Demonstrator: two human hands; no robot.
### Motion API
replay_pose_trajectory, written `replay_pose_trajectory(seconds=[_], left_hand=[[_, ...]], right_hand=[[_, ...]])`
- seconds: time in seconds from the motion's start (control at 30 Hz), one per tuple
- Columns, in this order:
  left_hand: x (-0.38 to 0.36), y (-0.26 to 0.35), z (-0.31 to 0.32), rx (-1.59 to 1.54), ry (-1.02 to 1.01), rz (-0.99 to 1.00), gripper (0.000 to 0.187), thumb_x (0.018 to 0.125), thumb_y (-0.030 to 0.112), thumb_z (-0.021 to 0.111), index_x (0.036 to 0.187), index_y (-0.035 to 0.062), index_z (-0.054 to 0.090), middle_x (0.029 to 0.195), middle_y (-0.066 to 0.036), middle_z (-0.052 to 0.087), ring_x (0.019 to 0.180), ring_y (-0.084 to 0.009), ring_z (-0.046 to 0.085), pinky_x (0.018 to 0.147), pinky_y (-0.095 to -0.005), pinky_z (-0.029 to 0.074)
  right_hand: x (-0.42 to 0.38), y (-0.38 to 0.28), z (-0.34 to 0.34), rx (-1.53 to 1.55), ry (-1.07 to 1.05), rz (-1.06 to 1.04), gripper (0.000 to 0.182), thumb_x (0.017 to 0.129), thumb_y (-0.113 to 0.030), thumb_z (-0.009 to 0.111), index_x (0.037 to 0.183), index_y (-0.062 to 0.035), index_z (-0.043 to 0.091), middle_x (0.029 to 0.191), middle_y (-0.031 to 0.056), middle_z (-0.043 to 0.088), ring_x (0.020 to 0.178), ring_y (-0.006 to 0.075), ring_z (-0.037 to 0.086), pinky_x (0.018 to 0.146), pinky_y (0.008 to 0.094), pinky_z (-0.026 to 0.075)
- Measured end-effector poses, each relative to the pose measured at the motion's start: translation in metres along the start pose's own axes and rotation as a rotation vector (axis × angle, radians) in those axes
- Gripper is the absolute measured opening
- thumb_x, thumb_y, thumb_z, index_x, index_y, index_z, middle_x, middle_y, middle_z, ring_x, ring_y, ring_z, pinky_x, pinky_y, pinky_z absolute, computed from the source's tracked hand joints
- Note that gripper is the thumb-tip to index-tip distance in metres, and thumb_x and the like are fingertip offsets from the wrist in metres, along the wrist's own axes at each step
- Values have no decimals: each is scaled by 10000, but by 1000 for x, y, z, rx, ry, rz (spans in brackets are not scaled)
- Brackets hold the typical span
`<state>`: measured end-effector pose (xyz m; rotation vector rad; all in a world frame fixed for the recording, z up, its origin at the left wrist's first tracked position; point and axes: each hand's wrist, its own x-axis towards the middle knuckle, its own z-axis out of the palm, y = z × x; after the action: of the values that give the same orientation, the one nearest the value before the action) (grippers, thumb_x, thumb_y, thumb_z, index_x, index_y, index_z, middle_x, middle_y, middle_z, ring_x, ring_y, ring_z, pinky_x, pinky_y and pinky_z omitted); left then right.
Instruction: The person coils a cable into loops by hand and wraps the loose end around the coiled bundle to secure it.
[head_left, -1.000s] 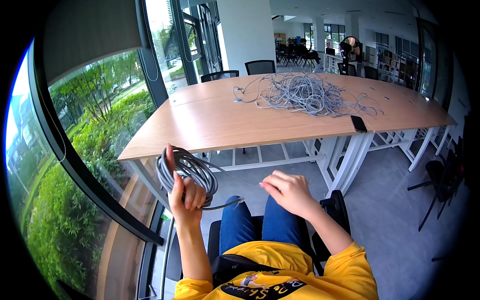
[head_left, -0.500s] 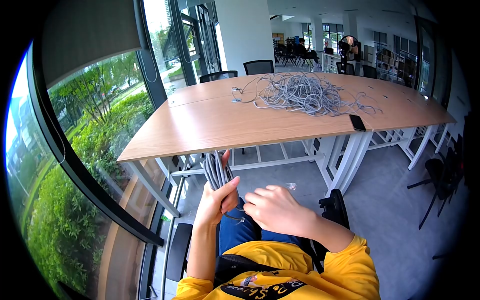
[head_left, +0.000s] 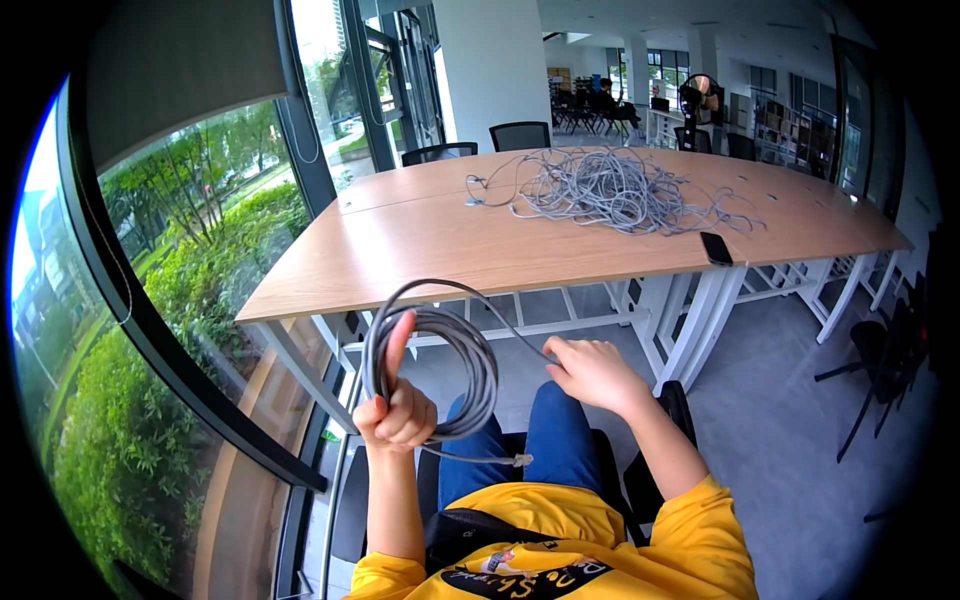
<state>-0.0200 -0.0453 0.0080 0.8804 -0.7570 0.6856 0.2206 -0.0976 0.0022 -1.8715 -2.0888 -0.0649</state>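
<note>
A grey network cable [head_left: 482, 385] is wound into a round coil that faces me above my lap. My left hand [head_left: 398, 412] grips the coil at its lower left, fingers wrapped round it and one digit pointing up along the inside. One cable end with a clear plug hangs out below the coil, over my thighs. My right hand [head_left: 598, 372], to the right of the coil, pinches a length of the same cable that arcs over the coil's top.
A wooden table [head_left: 340, 262] stands in front, bearing a large tangle of grey cables [head_left: 610, 190] and a black phone [head_left: 715, 248]. Black chairs [head_left: 520, 135] stand behind it. Tall windows line the left side. A person [head_left: 612, 102] sits far back.
The coil has turned from edge-on to face me. My right hand has moved right and up, away from the coil, drawing out a cable length. The plug end now hangs further right.
</note>
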Motion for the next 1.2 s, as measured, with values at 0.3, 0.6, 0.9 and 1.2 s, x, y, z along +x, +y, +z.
replay_pose_trajectory(seconds=[0.3, 0.6, 0.9, 1.2], left_hand=[[-2, -33, -11, -170, -2, -402, 757, 782, -5, 435, 1343, 19, -74, 403, 49, 352, 310, -25, 319, 338, -176, 209], [-8, -40, -22, -255, -86, -512, 736, 770, 11, 443, 1318, -68, -42, 405, 56, 334, 310, -42, 306, 347, -195, 209], [-7, -42, -23, -293, -167, -497, 701, 774, 44, 456, 1298, -123, 21, 399, 50, 299, 297, -54, 280, 336, -209, 200], [0, -35, -8, -19, 101, -590, 447, 787, -11, 456, 1166, -162, 271, 408, 51, 305, 322, -28, 268, 355, -192, 184]], right_hand=[[11, -46, -19, 1302, 182, -341, 406, 887, -301, 455, 1175, -16, 424, 1139, 133, 504, 1083, 202, 474, 912, 293, 357], [10, -39, -31, 1072, -46, -394, 357, 886, -308, 454, 972, 16, 579, 926, 67, 599, 904, 123, 530, 816, 242, 388], [6, -32, -30, 1293, -244, -391, 378, 875, -323, 488, 945, 41, 561, 845, 22, 571, 785, 52, 485, 696, 198, 402], [-2, -60, -26, 946, 297, -173, 519, 876, -371, 468, 516, -3, 399, 465, -13, 319, 483, 49, 294, 415, 256, 231]])
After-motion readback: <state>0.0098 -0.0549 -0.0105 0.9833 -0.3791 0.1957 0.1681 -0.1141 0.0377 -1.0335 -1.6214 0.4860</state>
